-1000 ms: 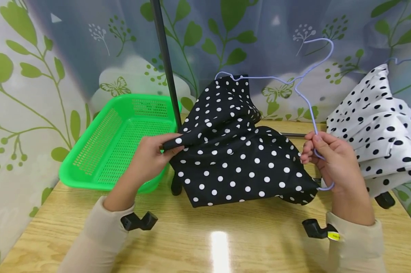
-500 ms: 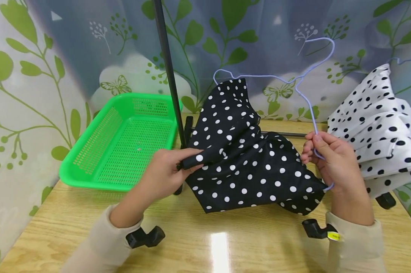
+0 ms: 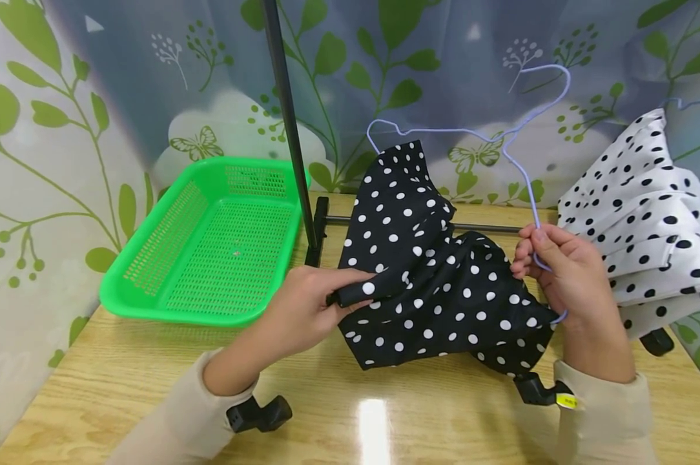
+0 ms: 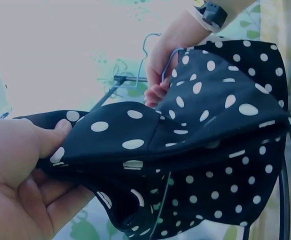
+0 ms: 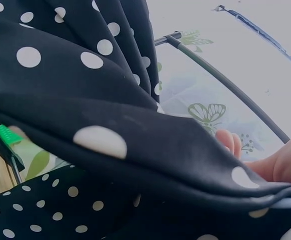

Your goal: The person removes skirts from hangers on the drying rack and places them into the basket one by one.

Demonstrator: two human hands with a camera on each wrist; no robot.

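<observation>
In the head view, a black garment with white polka dots [image 3: 420, 316] hangs bunched on a pale purple wire hanger [image 3: 527, 174]. My left hand [image 3: 306, 307] pinches a folded edge of the cloth at its left side, thumb on top, as the left wrist view also shows. The right hand [image 3: 579, 281] holds the hanger's right arm between thumb and fingers, with the hook standing up above it. One corner of the cloth reaches the hanger's left end, where the bent wire shows bare. Another corner lies around the hanger's lower right tip, beside the right palm.
A green plastic basket [image 3: 207, 258] with perforated sides stands at the left. Between it and the garment rises a black rack pole [image 3: 288, 116], its crossbar running behind the cloth. White cloth with black dots [image 3: 646, 213] hangs at the right on another hanger. Leaf-patterned curtains enclose the wooden table [image 3: 321, 407].
My left hand has moved right and toward me, drawing the garment's edge along. The cloth has slipped lower at the hanger's left end, baring more wire. The right hand has stayed nearly still.
</observation>
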